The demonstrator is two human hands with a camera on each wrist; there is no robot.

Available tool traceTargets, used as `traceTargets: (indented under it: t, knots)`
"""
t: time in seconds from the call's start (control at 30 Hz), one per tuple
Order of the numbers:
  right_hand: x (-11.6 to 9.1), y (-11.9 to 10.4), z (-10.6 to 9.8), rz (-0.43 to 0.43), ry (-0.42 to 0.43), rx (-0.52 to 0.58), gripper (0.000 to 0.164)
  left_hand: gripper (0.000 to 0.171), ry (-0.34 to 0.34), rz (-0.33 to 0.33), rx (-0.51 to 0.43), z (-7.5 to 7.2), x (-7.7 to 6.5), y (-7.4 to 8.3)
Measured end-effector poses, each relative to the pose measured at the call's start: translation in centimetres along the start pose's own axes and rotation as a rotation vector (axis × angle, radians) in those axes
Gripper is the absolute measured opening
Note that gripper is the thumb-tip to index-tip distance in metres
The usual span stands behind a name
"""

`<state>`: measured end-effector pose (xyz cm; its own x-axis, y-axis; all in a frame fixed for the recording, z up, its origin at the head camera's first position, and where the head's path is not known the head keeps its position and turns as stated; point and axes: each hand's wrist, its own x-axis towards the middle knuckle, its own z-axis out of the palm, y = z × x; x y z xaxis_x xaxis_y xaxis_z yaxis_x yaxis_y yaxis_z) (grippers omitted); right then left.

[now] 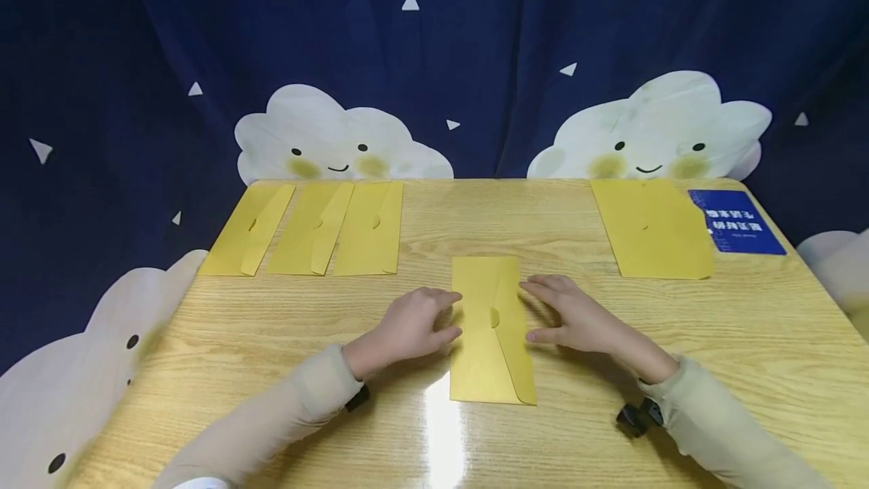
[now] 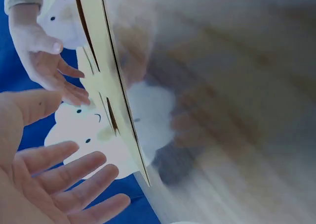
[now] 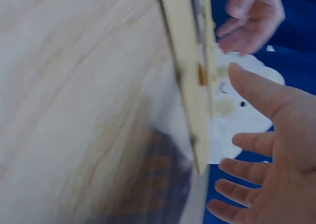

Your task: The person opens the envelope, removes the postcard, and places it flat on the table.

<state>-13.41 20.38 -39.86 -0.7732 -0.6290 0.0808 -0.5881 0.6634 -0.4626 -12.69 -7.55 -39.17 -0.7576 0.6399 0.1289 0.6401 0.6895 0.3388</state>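
Observation:
A yellow paper envelope (image 1: 475,361) lies lengthwise on the table in front of me, its flap (image 1: 519,368) folded over along the right side and a small rounded tab at mid-length. My left hand (image 1: 414,323) hovers at its left edge, thumb and fingers spread and relaxed. Across from it, my right hand (image 1: 573,315) is at the right edge with its fingers spread. In the wrist views the left palm (image 2: 29,184) and right palm (image 3: 291,155) are bare. Whether any fingertip touches the paper, I cannot tell.
Several more yellow envelopes stand around: a row at the back left, including this leftmost one (image 1: 234,236), and another (image 1: 652,240) at the back right. Beside that one lies a blue printed card (image 1: 736,225). A dark blue cloud-patterned curtain (image 1: 475,44) hangs behind the wooden table (image 1: 305,308).

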Motion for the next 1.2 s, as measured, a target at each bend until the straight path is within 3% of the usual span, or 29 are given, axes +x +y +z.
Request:
traceTargets:
  t: [0.1,0.3,0.37,0.67,0.93,1.2]
  knots:
    - [1.0,0.5,0.4,0.008,-0.034,-0.034,0.083,0.053,0.002,-0.037,-0.077,0.1,1.0,-0.4]
    - [2.0,1.2,1.4,0.019,-0.128,-0.117,0.096,0.074,-0.115,-0.076,-0.159,0.9,2.9,-1.0]
    - [2.0,1.2,1.5,0.038,-0.158,-0.138,0.097,0.077,-0.124,-0.081,-0.162,1.4,3.3,-1.1]
    - [2.2,0.6,1.4,0.051,-0.206,-0.181,0.096,0.083,-0.159,-0.145,-0.119,2.6,4.9,-0.3]
    - [2.2,0.5,1.2,0.057,-0.227,-0.191,0.096,0.088,-0.238,-0.240,0.028,3.3,5.9,0.8]
    - [2.2,0.6,1.3,0.061,-0.219,-0.182,0.095,0.083,-0.287,-0.260,0.123,3.8,6.5,1.0]
